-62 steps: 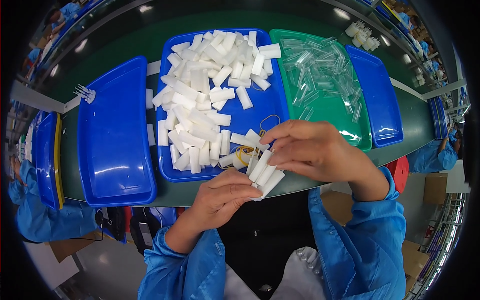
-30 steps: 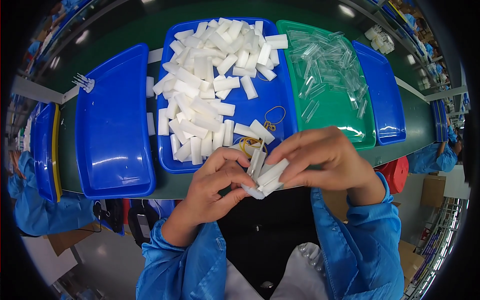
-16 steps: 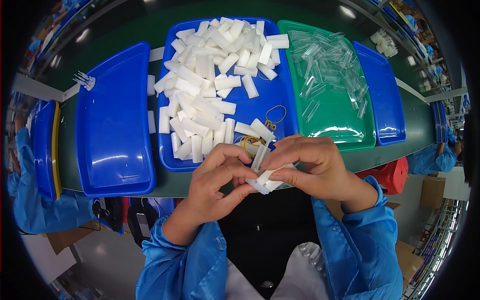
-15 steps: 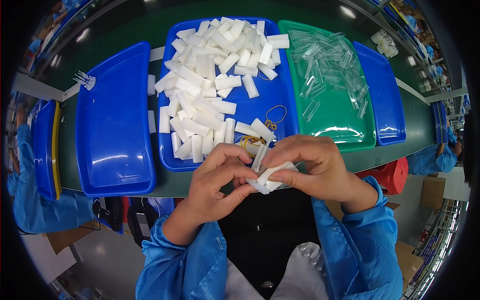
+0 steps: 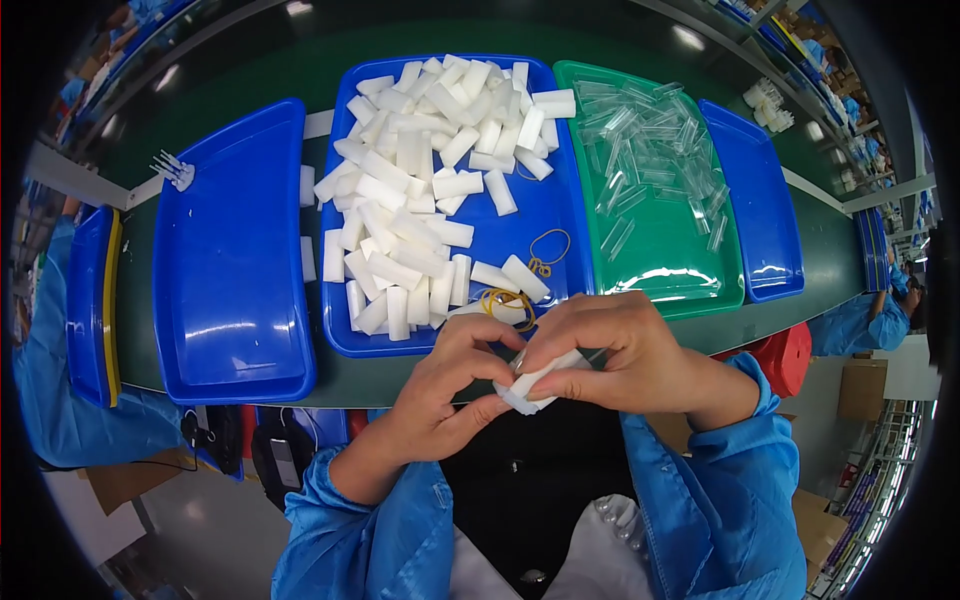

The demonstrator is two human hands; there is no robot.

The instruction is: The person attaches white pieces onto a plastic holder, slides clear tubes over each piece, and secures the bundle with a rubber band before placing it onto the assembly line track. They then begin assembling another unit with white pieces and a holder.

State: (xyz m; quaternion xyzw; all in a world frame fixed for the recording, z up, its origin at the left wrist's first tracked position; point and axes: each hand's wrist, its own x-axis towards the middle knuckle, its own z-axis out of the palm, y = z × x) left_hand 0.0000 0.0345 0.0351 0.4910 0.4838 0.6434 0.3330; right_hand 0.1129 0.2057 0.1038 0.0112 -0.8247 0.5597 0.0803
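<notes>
Just beyond the tray edge nearest me, both hands hold a white foam-like block (image 5: 548, 380). My left hand (image 5: 440, 385) pinches its left end between thumb and fingers. The other end is gripped by my right hand (image 5: 625, 360), thumb below and fingers on top. A thin clear edge shows along the block's near left side; the fingers hide most of it. Ahead, a blue tray (image 5: 495, 260) carries a heap of similar white blocks (image 5: 400, 180). Yellow rubber bands (image 5: 505, 308) lie near its front. On its right, a green tray (image 5: 640, 270) contains clear plastic tubes (image 5: 660, 145).
A blue tray (image 5: 235, 290) stands on the left, with a small white pronged piece (image 5: 175, 170) at its far corner. Another blue tray (image 5: 755, 210) adjoins the green one. A red stool (image 5: 785, 360) is below the bench at right. Other people in blue sit at both sides.
The clear piece that stuck up between my hands is no longer seen upright; my right fingers have come down over the block. The trays appear slightly lower in view.
</notes>
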